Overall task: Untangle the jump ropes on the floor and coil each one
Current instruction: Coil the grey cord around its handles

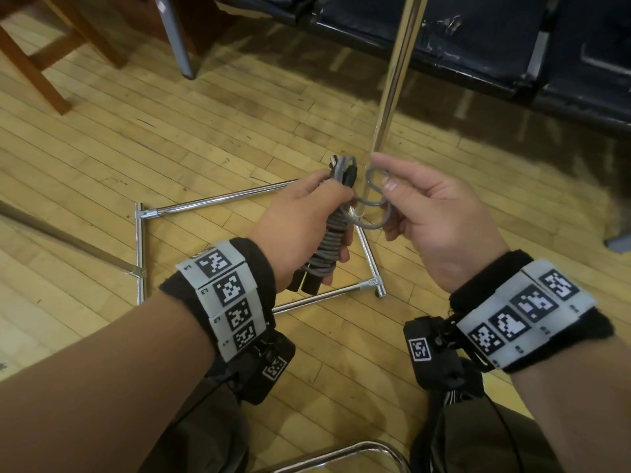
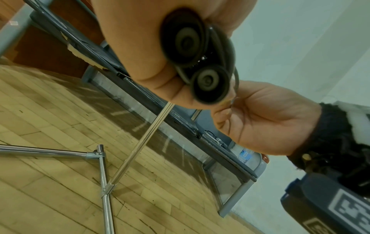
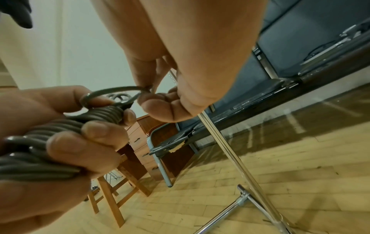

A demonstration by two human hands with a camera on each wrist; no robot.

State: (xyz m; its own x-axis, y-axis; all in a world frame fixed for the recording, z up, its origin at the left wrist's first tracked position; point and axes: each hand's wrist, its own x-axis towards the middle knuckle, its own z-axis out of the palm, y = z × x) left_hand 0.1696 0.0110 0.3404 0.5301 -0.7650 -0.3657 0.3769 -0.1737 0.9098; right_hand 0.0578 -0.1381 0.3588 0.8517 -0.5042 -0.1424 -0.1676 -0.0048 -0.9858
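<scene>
The left hand [image 1: 300, 216] grips the coiled grey rope [image 1: 327, 247], two black handles [image 1: 307, 283] poking out below its fingers. The right hand [image 1: 440, 216] pinches the rope's loose end loop [image 1: 375, 177] just beside it. Beyond, a chrome frame [image 1: 218, 199] sits on the wood floor [image 1: 170, 131].

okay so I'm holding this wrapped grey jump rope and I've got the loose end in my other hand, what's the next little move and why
Probably tuck that loose end under the last wrap near the top of the bundle. The left hand already grips the grey jump rope wound tightly round its black handles, and only the short curl pinched by the right hand remains free.
</scene>
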